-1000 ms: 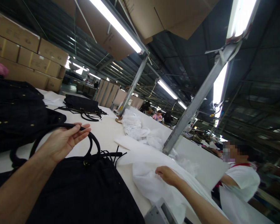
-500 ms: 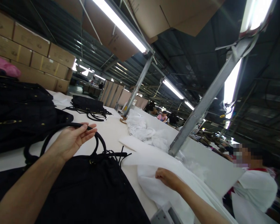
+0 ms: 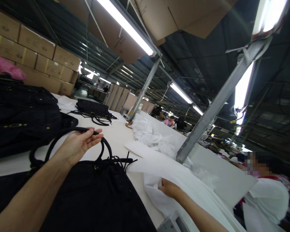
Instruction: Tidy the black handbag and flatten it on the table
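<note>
A black bag (image 3: 96, 196) lies on the white table in front of me, with its long rounded handles raised. My left hand (image 3: 81, 143) is closed around one handle (image 3: 106, 145), thumb on top. To the right, my right hand (image 3: 170, 188) is closed on the edge of a white sheet (image 3: 154, 193), which looks thin and bends under the fingers. More white sheets (image 3: 183, 170) lie stacked beneath and beyond it. Thin black cords (image 3: 128, 161) stick out at the bag's upper right corner.
More black bags (image 3: 19, 116) are piled at the left, and one (image 3: 94, 108) lies further back. Crumpled clear plastic (image 3: 145, 130) sits along the white partition (image 3: 207, 167). Slanting metal posts (image 3: 207, 106) rise from the table. A grey device (image 3: 172, 224) is at the bottom. A person (image 3: 268, 193) is at the right.
My right hand has shifted slightly left and down, and the white sheet's edge has folded up more around its fingers. My left hand keeps its hold on the handle.
</note>
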Action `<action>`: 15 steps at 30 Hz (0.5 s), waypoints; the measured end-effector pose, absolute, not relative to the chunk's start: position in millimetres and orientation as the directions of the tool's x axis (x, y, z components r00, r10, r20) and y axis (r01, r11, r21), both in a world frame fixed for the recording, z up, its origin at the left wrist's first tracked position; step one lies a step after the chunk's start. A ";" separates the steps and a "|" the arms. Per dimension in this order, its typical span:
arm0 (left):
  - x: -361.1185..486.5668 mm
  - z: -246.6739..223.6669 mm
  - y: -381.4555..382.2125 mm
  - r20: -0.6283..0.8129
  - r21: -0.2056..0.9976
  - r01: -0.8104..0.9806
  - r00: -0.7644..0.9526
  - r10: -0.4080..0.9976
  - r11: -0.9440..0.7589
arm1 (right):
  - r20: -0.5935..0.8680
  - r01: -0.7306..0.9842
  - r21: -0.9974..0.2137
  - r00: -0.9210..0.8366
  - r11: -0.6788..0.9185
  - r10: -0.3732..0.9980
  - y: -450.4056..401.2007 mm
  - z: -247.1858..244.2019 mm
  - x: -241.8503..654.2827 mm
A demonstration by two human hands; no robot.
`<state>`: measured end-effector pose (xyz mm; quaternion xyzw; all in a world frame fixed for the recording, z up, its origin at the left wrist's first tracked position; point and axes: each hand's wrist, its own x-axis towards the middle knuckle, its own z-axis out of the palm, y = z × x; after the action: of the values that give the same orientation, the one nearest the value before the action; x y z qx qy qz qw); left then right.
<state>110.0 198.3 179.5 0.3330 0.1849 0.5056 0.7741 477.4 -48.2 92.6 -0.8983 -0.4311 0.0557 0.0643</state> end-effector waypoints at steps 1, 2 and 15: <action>110.0 179.1 198.5 0.052 0.703 -0.659 0.420 0.906 0.265 | -0.053 0.745 -0.183 0.644 -0.642 0.763 -45.2 90.6 476.6; 109.9 178.8 198.7 0.053 0.703 -0.660 0.419 0.907 0.264 | -0.066 0.720 -0.204 0.666 -0.664 0.743 -43.0 89.7 476.6; 108.9 175.8 198.5 0.065 0.697 -0.664 0.433 0.899 0.269 | -0.210 0.332 -0.599 0.813 -0.729 0.543 -61.2 146.8 488.7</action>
<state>108.9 198.5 175.8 0.3353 0.1750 0.5029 0.7772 488.7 -61.2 146.8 -0.9103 -0.2404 0.1892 0.2790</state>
